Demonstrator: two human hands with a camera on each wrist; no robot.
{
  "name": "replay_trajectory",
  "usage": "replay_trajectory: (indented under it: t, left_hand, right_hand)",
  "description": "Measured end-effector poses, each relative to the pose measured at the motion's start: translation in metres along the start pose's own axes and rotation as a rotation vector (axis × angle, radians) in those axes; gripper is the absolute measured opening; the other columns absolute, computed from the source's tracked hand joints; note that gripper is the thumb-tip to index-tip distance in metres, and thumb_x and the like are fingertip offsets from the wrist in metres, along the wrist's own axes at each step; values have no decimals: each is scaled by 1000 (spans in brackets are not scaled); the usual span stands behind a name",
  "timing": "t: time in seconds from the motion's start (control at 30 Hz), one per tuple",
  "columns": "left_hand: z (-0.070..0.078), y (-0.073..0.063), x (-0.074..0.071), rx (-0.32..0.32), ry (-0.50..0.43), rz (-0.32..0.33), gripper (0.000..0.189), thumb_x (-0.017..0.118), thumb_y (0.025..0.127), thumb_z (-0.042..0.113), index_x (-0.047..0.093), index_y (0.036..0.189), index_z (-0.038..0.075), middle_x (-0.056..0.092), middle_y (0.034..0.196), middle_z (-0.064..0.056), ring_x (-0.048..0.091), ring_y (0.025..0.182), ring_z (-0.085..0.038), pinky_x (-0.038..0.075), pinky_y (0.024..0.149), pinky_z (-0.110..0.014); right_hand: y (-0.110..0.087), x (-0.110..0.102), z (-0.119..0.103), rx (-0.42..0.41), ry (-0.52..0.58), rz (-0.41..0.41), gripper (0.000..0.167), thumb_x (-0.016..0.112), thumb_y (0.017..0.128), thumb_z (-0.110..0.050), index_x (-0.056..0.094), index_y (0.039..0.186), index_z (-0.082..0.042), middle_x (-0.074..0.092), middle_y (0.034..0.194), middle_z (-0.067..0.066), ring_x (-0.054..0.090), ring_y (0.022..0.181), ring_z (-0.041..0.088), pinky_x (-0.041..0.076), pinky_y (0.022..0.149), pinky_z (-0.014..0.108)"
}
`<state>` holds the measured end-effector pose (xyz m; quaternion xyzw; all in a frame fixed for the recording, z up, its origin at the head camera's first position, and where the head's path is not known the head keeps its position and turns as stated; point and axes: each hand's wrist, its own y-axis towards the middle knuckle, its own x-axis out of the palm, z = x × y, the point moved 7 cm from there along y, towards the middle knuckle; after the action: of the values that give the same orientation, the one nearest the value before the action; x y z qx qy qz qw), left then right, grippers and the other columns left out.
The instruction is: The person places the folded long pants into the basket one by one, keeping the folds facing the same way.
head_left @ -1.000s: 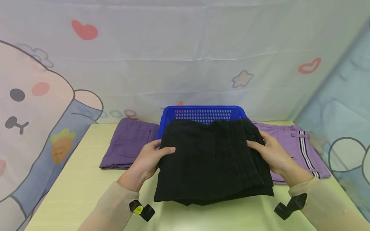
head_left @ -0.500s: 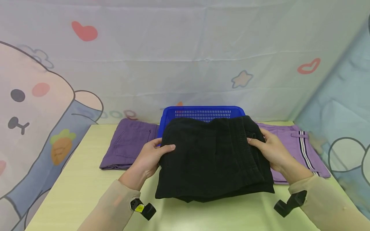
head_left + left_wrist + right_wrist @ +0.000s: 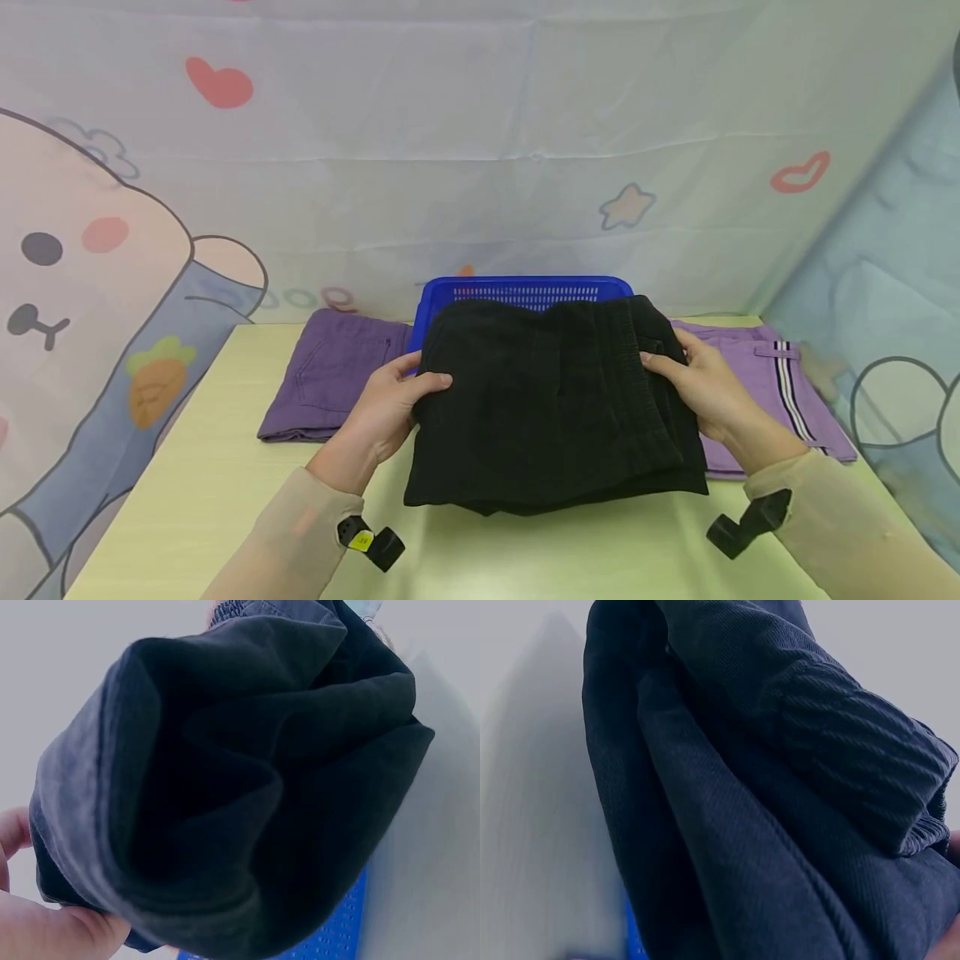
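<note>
Tabletop edge [image 3: 131,504], well left of black garment [image 3: 540,408]

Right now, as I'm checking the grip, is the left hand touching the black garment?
Touching: the head view shows the left hand gripping the black garment at its left edge, thumb lying on top.

Pale yellow table [image 3: 202,483]. Blue perforated basket [image 3: 525,283] sits far middle, partly hidden. Folded dark purple garment [image 3: 341,375] lies left, just beside basket. Folded lilac garment [image 3: 750,367] with black-and-white stripe lies right, near table's right edge.
</note>
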<state>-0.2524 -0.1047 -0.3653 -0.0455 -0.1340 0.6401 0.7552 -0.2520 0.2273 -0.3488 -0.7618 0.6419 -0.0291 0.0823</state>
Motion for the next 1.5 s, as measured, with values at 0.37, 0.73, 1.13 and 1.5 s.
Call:
replay_trajectory:
  t: [0.37, 0.73, 1.13, 1.5]
  left_hand:
    - [4, 0, 1, 20, -42, -31, 73, 59, 84, 3, 26, 148, 10, 48, 140, -16, 59, 110, -18, 51, 89, -30]
    - [7, 1, 0, 43, -46, -30, 76, 57, 84, 0, 22, 150, 17, 50, 136, -18, 63, 99, -13, 52, 86, -30]
    - [7, 3, -2, 40, -40, -6, 75, 56, 85, 0, 22, 150, 14, 48, 139, -18, 58, 112, -19, 49, 91, -33]
    - [7, 5, -1, 42, -45, -27, 74, 55, 84, -1, 23, 150, 13, 50, 138, -17, 61, 108, -16, 51, 91, -31]
  right_hand:
    - [4, -1, -3, 3, 31, 8, 54, 60, 93, -26, 35, 140, -17, 68, 94, -5, 70, 77, 17, 58, 68, 39]
    - [10, -1, -5, -7, 59, 22, 54, 61, 92, -24, 36, 139, -15, 68, 93, -5, 70, 76, 16, 58, 66, 37]
    - [16, -1, -5, -17, 40, 40, 59, 61, 92, -25, 33, 142, -11, 66, 95, -6, 69, 77, 14, 58, 68, 35]
    - [18, 0, -5, -32, 66, 27, 59, 61, 92, -24, 33, 142, -11, 66, 96, -5, 69, 76, 15, 58, 67, 34]
